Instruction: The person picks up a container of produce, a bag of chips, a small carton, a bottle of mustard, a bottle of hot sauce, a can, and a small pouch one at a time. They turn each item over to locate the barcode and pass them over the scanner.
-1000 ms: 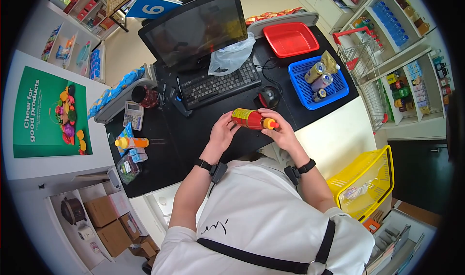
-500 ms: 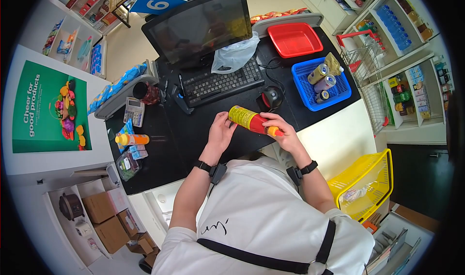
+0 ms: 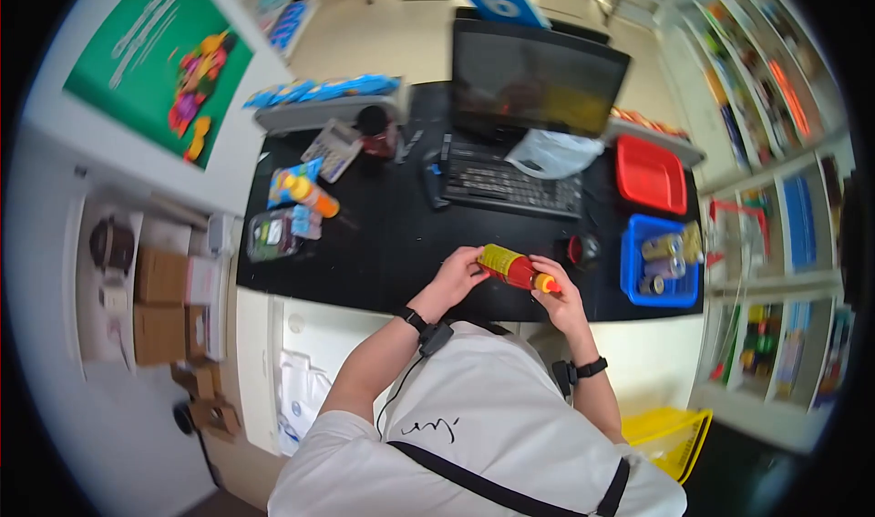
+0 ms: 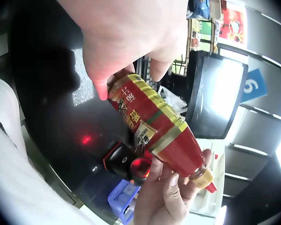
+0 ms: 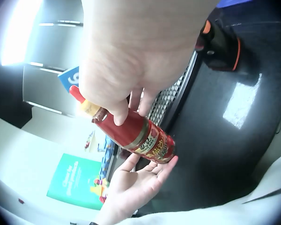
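Observation:
Over the counter's front edge, both hands hold a red ketchup bottle (image 3: 512, 266) with a yellow-and-red nozzle cap, lying tilted with the cap to the right. At its base end, my left hand (image 3: 456, 278) grips with thumb and fingers. My right hand (image 3: 560, 296) pinches the bottle near its neck. Chinese lettering and a yellow panel show on the label of the bottle (image 4: 152, 124) in the left wrist view. Just beyond the right hand sits a black device (image 3: 581, 249) with a red-lit face (image 4: 140, 167).
Behind the bottle are a keyboard (image 3: 510, 189), plastic bag (image 3: 558, 155) and monitor (image 3: 538, 80). A blue basket (image 3: 631, 278) with several cans and a red tray (image 3: 652, 198) stand right. An orange-yellow bottle (image 3: 313, 196) and small packs lie left. A yellow basket (image 3: 670, 435) is lower right.
The head view has swung left, so the counter sits lower and further right. The bottle has been turned and tilted between the hands; both hands stay on it.

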The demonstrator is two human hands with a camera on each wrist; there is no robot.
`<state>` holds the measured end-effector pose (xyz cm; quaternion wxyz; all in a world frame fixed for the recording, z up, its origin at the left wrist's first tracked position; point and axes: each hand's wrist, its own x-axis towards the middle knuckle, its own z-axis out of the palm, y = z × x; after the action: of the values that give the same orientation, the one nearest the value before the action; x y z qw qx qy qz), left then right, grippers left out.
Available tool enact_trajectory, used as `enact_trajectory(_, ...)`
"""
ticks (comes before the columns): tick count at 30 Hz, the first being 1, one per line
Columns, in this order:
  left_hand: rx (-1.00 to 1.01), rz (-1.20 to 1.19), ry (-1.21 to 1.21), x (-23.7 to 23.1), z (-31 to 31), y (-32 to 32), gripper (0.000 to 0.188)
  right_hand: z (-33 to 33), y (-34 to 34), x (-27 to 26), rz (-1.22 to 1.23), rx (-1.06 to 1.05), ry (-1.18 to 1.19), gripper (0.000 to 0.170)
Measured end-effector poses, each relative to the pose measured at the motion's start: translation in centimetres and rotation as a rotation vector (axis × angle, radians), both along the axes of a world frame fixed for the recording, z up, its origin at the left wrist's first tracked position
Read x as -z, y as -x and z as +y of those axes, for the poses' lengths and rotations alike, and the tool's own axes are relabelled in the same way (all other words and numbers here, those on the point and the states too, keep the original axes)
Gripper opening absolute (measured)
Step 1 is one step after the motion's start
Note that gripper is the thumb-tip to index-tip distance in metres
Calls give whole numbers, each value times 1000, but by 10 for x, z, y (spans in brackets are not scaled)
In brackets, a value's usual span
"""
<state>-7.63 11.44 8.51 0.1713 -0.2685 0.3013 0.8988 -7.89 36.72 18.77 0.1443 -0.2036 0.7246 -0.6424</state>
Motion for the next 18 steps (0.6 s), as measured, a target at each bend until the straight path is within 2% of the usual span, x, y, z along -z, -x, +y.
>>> enact_trajectory(2, -34, -69, -3, 7, -16, -14, 18, -26, 10, 2, -8, -82, -17, 54)
enact_trajectory(5, -206, -60, -20, 5, -46, -40, 18, -74, 18, 12, -188, -149, 79, 54)
enact_trajectory(10, -548, 9, -75, 38, -95, -78, 23, -171, 34, 15, -141, -364, -22, 55)
enact_trajectory(13, -722, 39, -115, 45, -133, -92, 20, -234, 43, 24, 139, -464, -125, 55)
enact_trajectory(18, -926, -20, -113, 40, -201, -109, 15, -343, 39, 20, 259, -578, -139, 54)
